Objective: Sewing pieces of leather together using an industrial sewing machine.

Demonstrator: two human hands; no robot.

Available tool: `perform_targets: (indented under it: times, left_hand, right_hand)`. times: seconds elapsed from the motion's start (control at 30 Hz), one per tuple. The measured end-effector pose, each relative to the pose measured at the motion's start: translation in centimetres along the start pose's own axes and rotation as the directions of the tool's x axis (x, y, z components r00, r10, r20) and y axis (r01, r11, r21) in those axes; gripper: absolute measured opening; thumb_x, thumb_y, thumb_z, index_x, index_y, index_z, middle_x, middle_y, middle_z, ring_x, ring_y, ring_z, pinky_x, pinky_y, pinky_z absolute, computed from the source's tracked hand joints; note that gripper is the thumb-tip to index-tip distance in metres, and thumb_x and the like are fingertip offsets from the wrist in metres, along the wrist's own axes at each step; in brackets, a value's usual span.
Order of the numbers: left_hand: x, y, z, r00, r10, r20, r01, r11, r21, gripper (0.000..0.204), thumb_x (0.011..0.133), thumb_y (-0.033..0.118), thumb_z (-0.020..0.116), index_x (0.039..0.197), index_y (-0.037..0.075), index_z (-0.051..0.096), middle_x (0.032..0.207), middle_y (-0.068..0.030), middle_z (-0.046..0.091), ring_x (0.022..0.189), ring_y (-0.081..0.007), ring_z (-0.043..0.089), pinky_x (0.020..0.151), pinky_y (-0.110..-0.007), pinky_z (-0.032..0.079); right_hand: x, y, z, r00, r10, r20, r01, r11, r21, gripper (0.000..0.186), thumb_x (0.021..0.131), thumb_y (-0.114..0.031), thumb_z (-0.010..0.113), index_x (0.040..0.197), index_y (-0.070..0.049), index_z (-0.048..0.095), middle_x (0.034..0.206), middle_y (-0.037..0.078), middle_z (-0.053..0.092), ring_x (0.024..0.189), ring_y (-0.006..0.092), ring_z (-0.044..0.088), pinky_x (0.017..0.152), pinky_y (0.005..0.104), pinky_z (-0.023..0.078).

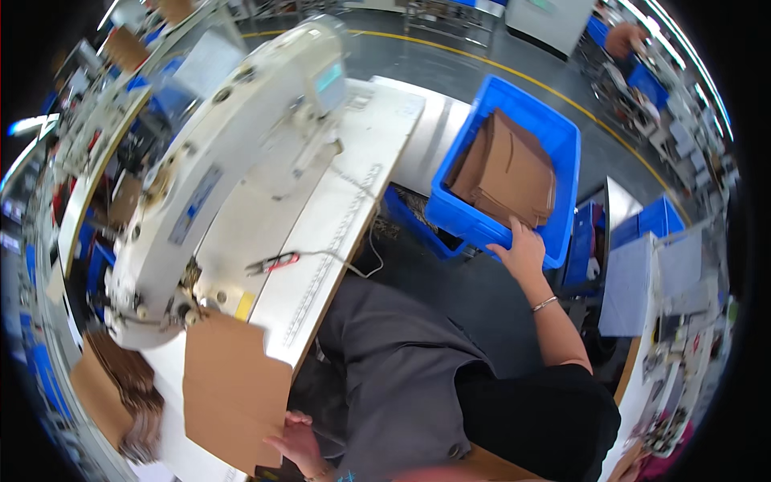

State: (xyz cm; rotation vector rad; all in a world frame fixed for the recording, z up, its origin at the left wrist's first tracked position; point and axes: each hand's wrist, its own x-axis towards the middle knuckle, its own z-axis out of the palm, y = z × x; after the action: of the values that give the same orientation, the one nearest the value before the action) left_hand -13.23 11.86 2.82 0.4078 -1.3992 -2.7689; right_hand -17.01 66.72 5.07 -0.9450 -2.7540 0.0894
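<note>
At the blue bin (496, 92), my right hand (524, 251) lies over the near rim. Its fingers reach inside beside the stacked brown panels (514, 173), and its thumb lies against the outer wall. A flat brown panel (234, 386) with notched corners lies on the white sewing table, its far end by the sewing machine (241, 136). My left hand (299, 446) is at that panel's near right edge, thumb and fingers apart; part of it is cut off by the lower picture edge. Left of the panel sits a pile of folded brown pieces (120, 394).
Red-handled thread snips (275, 263) lie on the table, next to a pale cord (341, 261) that runs over its edge. Another blue bin (418, 221) stands low beside the table. To the right are a workbench (630, 289) and more blue bins (658, 217).
</note>
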Motion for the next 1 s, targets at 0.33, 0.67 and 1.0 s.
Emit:
perform_targets:
  times: [0.33, 0.67, 1.0]
  left_hand:
    - [1.1, 1.1, -0.9, 0.978, -0.183, -0.105, 0.186, 0.982, 0.022, 0.049, 0.096, 0.058, 0.058, 0.097, 0.009, 0.066, 0.086, -0.0044, 0.064, 0.080, -0.0219, 0.058, 0.073, -0.037, 0.048]
    - [1.2, 1.0, -2.2, 0.936, -0.291, -0.200, 0.291, 0.956, -0.032, 0.058, 0.096, 0.067, 0.047, 0.086, 0.014, 0.069, 0.085, -0.0038, 0.066, 0.080, -0.0251, 0.057, 0.074, -0.042, 0.047]
    - [2.7, -0.5, -9.7, 0.938, -0.330, 0.104, 0.345, 0.874, -0.343, 0.075, 0.095, 0.076, 0.032, 0.104, 0.011, 0.069, 0.094, -0.0058, 0.065, 0.089, -0.0267, 0.055, 0.083, -0.045, 0.045]
  right_hand:
    - [4.2, 1.4, 3.9, 0.990, -0.134, -0.048, 0.135, 0.991, 0.024, 0.042, 0.074, -0.039, 0.082, 0.088, -0.008, 0.058, 0.082, 0.010, 0.068, 0.078, 0.0294, 0.070, 0.065, 0.0414, 0.055]
    - [11.3, -5.8, 6.9, 0.956, -0.281, -0.091, 0.290, 0.950, 0.113, 0.041, 0.077, -0.037, 0.080, 0.092, -0.006, 0.058, 0.086, 0.013, 0.070, 0.083, 0.0303, 0.071, 0.071, 0.0404, 0.056]
    - [14.2, -11.1, 6.8, 0.934, -0.358, -0.010, 0.354, 0.917, 0.186, 0.043, 0.076, -0.037, 0.082, 0.091, -0.004, 0.059, 0.085, 0.016, 0.069, 0.084, 0.0323, 0.070, 0.073, 0.0421, 0.056]
